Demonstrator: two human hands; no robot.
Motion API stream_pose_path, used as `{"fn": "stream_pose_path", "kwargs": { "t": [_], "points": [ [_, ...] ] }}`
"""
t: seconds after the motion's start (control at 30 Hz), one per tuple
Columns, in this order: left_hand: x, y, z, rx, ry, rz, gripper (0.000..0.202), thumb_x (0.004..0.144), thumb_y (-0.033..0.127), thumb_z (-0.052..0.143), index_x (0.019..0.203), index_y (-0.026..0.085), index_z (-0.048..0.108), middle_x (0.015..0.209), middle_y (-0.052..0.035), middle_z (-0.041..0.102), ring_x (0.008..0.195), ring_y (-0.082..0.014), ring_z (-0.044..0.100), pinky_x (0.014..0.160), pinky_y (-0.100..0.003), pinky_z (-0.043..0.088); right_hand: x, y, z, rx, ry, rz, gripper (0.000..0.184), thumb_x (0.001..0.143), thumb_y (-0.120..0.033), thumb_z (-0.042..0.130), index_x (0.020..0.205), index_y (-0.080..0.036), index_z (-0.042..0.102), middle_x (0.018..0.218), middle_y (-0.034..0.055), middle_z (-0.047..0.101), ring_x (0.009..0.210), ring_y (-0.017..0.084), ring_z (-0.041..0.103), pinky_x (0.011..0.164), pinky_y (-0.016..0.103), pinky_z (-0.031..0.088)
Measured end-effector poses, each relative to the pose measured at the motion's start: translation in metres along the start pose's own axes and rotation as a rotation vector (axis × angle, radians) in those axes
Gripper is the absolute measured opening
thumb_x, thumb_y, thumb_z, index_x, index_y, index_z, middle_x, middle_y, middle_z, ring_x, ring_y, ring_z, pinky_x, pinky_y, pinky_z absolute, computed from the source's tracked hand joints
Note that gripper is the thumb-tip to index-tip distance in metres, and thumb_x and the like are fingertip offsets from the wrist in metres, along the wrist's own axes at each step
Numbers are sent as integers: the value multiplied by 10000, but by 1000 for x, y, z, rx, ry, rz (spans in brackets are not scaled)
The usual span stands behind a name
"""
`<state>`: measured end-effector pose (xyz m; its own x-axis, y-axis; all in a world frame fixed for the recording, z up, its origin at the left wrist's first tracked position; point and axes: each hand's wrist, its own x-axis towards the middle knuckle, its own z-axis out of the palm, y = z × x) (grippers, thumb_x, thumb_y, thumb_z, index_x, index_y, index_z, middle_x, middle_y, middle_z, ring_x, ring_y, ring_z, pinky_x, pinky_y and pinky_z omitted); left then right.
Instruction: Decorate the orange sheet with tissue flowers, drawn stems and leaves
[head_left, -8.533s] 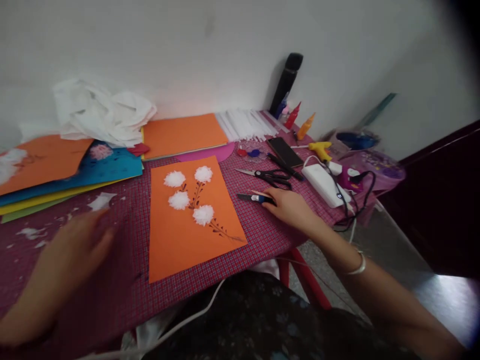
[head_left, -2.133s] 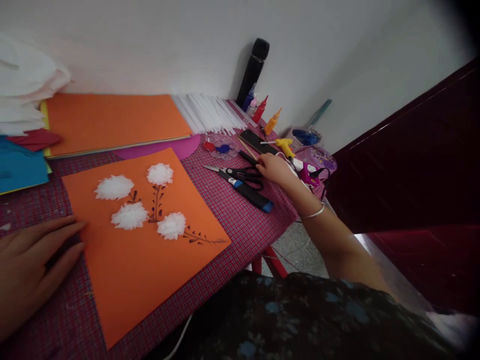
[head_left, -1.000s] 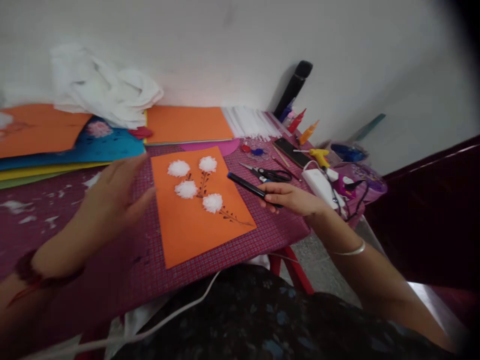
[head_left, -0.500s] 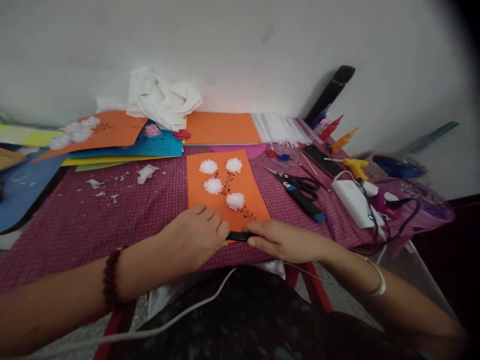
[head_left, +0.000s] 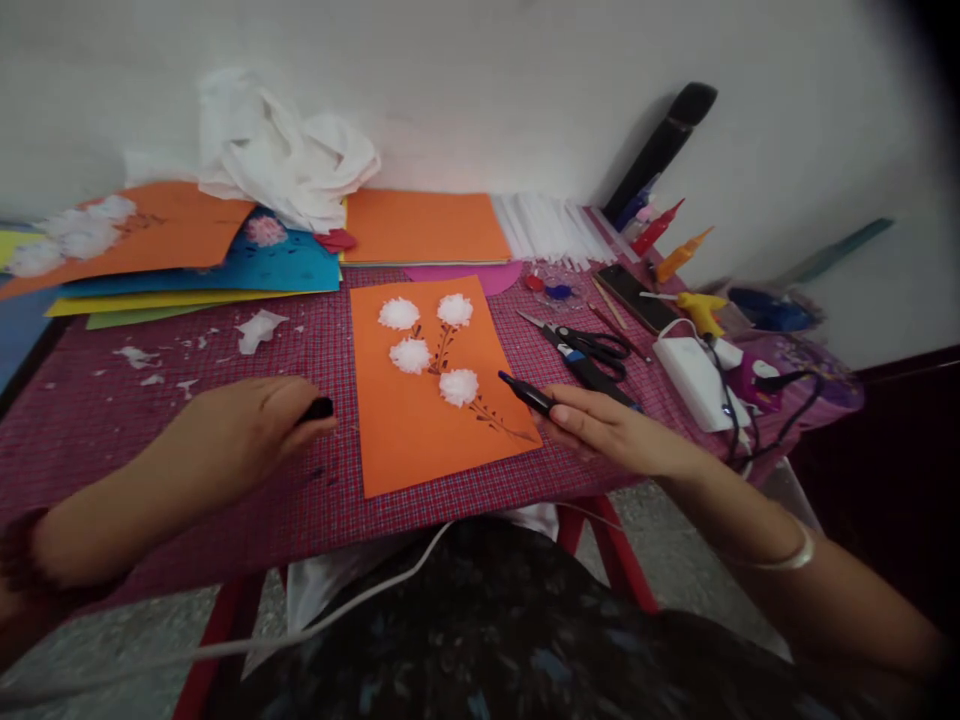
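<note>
Two hands are at work in the head view, one on either side of the orange paper sheet with four white fluffy flowers [head_left: 431, 385], which lies flat on the red checked tablecloth [head_left: 225, 440]. The right hand [head_left: 611, 435] is closed around a black marker pen [head_left: 527, 393], uncapped, its tip pointing toward the sheet's right edge, close to the thin brown stem drawn there. The left hand [head_left: 240, 430], just left of the sheet, pinches the small black pen cap [head_left: 320, 408] between thumb and fingers.

Judging from this, fine line work is in hand. It would go best with the left hand steadying the sheet's near left corner, the pen held low on its barrel, and short strokes kept clear of the fluffy white tufts, which would smear or catch ink.

Right of the sheet lie black-handled scissors [head_left: 585, 343], a white power bank with a cable [head_left: 694, 375], a dark phone [head_left: 637, 297] and a yellow glue gun [head_left: 703, 310]. Beyond the sheet sit stacked coloured papers [head_left: 225, 270] and crumpled white tissue [head_left: 289, 165]. White scraps [head_left: 259, 328] dot the cloth left of the sheet. The scissors lie near the right wrist and could be knocked; nothing lies on the sheet itself.
</note>
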<state>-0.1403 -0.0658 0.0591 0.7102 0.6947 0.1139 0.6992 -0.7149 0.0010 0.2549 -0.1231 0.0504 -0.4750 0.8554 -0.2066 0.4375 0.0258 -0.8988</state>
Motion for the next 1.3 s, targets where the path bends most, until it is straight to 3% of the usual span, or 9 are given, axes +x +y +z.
{"fn": "stream_pose_path", "kwargs": {
  "t": [0.2, 0.27, 0.4, 0.57, 0.7, 0.9, 1.03, 1.13, 1.3],
  "points": [
    [25, 29, 19, -87, -6, 75, 365, 1053, 355, 338, 912, 170, 620, 801, -62, 699, 717, -196, 660, 624, -299, 442, 18, -5, 18, 173, -95, 12, 338, 1020, -514, 435, 983, -195, 540, 726, -43, 412, 561, 89, 383, 494, 249, 320],
    [34, 36, 23, -78, -17, 105, 312, 1047, 313, 371, 964, 162, 631, 864, -71, 722, 760, -200, 672, 653, -305, 455, 20, -8, 21, 188, -95, 14, 315, 1019, -488, 457, 1106, -199, 547, 742, -43, 433, 567, 86, 397, 504, 242, 330],
    [39, 46, 32, -135, -7, 156, 286, 1049, 343, 404, 1010, 169, 628, 912, -75, 724, 780, -210, 671, 674, -320, 462, 24, -7, 17, 301, 32, -18, 412, 1001, -372, 530, 1388, -291, 413, 796, -44, 528, 566, 82, 457, 514, 227, 360],
    [43, 72, 44, -226, -58, 285, 292, 1045, 357, 438, 914, 168, 617, 841, -60, 692, 724, -205, 641, 646, -323, 434, 39, -8, -2, 529, 138, -114, 154, 930, -383, 601, 1031, -267, 588, 881, 11, 676, 598, 123, 606, 539, 273, 467],
    [53, 84, 53, -280, -88, 329, 273, 1022, 370, 504, 868, 170, 609, 773, -58, 672, 671, -205, 617, 599, -323, 383, 61, -6, -17, 660, 223, -153, 242, 837, -484, 670, 972, -295, 602, 861, 10, 711, 583, 142, 606, 521, 300, 488],
    [58, 77, 68, -371, -156, 215, 259, 1004, 382, 537, 875, 166, 599, 768, -45, 679, 633, -188, 594, 554, -292, 323, 102, 2, -25, 731, 367, -231, 411, 682, -357, 827, 1034, -316, 619, 868, -39, 690, 605, 93, 576, 571, 261, 508],
    [56, 71, 76, -469, -88, 321, 232, 976, 286, 567, 771, 177, 572, 757, -24, 657, 660, -176, 584, 597, -298, 362, 134, 6, -29, 731, 413, -255, 385, 742, -523, 778, 1000, -271, 644, 787, -20, 686, 583, 102, 588, 532, 254, 480],
    [55, 70, 81, -499, -10, 420, 284, 989, 279, 552, 723, 182, 572, 726, -14, 636, 656, -170, 571, 625, -322, 379, 156, 13, -30, 717, 469, -247, 442, 789, -648, 681, 937, -232, 683, 624, -40, 614, 461, 73, 501, 444, 228, 397],
    [53, 68, 81, -541, 32, 418, 339, 1001, 374, 547, 719, 187, 565, 724, -14, 621, 644, -171, 540, 603, -343, 351, 173, 32, -26, 667, 696, -211, 434, 818, -629, 648, 803, -197, 684, 487, -48, 547, 395, 68, 450, 383, 211, 316]
  ]
}}
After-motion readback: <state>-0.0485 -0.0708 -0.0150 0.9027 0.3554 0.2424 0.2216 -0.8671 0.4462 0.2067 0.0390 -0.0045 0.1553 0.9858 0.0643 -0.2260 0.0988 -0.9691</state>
